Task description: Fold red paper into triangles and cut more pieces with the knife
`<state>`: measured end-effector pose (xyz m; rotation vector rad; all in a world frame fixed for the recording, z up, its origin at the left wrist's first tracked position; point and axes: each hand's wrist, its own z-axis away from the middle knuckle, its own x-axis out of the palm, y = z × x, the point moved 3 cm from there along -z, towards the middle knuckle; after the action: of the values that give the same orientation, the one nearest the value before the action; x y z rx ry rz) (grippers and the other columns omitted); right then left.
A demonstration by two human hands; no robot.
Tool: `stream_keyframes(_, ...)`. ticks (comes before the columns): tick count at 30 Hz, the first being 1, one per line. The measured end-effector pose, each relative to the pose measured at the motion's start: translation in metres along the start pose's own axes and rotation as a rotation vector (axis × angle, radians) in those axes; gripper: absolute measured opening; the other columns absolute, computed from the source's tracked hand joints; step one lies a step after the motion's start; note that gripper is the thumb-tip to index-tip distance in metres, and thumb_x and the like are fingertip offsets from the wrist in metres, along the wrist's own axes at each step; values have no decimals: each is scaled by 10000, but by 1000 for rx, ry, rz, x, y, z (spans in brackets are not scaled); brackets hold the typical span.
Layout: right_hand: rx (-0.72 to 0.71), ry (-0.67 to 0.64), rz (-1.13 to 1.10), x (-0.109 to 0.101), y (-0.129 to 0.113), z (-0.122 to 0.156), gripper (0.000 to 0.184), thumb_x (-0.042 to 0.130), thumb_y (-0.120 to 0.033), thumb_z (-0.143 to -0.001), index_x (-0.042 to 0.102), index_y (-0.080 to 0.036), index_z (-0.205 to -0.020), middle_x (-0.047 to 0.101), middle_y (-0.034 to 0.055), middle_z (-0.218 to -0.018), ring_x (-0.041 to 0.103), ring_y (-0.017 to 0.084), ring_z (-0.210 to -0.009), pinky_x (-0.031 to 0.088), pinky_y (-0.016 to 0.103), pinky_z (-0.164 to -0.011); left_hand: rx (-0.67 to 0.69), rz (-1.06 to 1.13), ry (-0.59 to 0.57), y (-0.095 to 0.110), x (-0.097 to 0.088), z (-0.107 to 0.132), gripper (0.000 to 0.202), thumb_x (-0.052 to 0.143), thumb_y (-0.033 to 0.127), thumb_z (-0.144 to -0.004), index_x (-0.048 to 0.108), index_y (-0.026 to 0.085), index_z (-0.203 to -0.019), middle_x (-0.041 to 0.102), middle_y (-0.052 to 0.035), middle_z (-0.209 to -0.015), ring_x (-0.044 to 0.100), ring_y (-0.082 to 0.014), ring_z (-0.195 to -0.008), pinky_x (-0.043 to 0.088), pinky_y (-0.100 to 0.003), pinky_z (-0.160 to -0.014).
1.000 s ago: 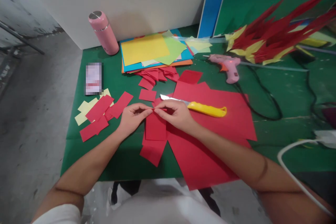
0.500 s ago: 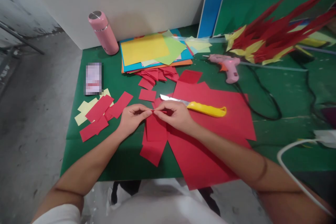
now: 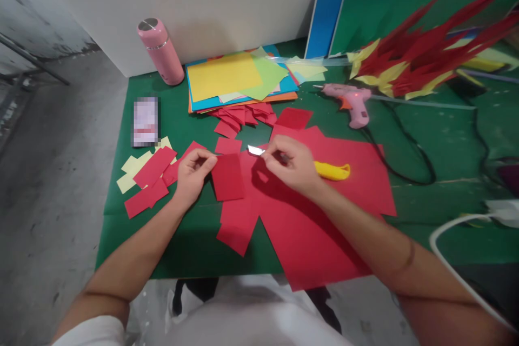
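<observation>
My left hand pinches a small red paper rectangle by its left edge and holds it just above the table. My right hand has its fingers curled down over the front of a yellow-handled knife, which lies on a large red paper sheet. The knife's blade tip pokes out to the left of my fingers. Loose red strips lie on pale yellow scraps left of my left hand.
On the green table, a pink bottle and a stack of coloured paper stand at the back. Right of them are a pink glue gun with its black cord and a red-and-yellow paper spray. A white cable loops at right.
My hands have parted. The left hand carried the red rectangle to the left, and the right hand moved up and right onto the knife.
</observation>
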<state>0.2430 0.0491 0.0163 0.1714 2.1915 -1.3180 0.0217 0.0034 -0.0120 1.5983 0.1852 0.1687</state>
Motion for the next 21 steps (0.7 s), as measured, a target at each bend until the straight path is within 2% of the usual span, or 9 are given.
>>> stream_keyframes(1,-21,-14,113,-7,3,-1,177,526,-223,-832,481,-232,-661,542,9,-642,499,159,-621,394,309,-607,3,-20,27,-2,-2,-2,373,784,530,-706,628,192,-733,643,6,-726,591,-116,-667,505,-251,-652)
stream_keyframes(4,-33,-198,336,-22,13,-4,95,545,-262,-853,560,-221,-769,639,64,-784,563,208,-745,412,337,-664,24,-89,19,-7,-2,-4,344,774,481,-728,618,196,-842,642,-1,-794,605,-115,-710,514,-245,-672)
stream_keyframes(7,34,-376,414,-34,23,-4,228,658,-418,-806,571,-209,-830,661,87,-858,587,240,-784,414,335,-629,88,-108,-28,-9,3,-2,319,753,419,-765,573,204,-916,636,-7,-859,633,-119,-784,528,-246,-721)
stream_keyframes(9,71,-447,422,-39,29,-2,275,707,-431,-761,584,-211,-869,663,80,-872,594,242,-782,412,324,-607,112,-150,-66,-9,5,0,253,705,395,-817,579,199,-917,642,-15,-868,637,-121,-792,527,-240,-709)
stream_keyframes(14,103,-492,355,-46,37,2,140,649,-329,-801,622,-240,-905,689,54,-877,612,217,-758,421,304,-589,95,-292,-149,-11,6,2,198,642,341,-865,656,186,-987,693,-65,-978,647,-137,-808,545,-268,-738)
stream_keyframes(18,62,-500,280,-48,32,0,150,628,-386,-834,658,-256,-904,709,55,-882,630,228,-785,448,323,-632,124,-317,-218,-13,6,3,361,732,314,-791,625,196,-1115,666,-94,-1118,660,-164,-903,559,-299,-801)
stream_keyframes(21,14,-493,183,-50,25,-3,208,625,-446,-847,677,-263,-930,712,56,-911,640,235,-826,476,346,-710,121,-250,-253,-16,5,2,503,783,307,-747,571,202,-1191,622,-121,-1214,658,-195,-1021,569,-329,-868)
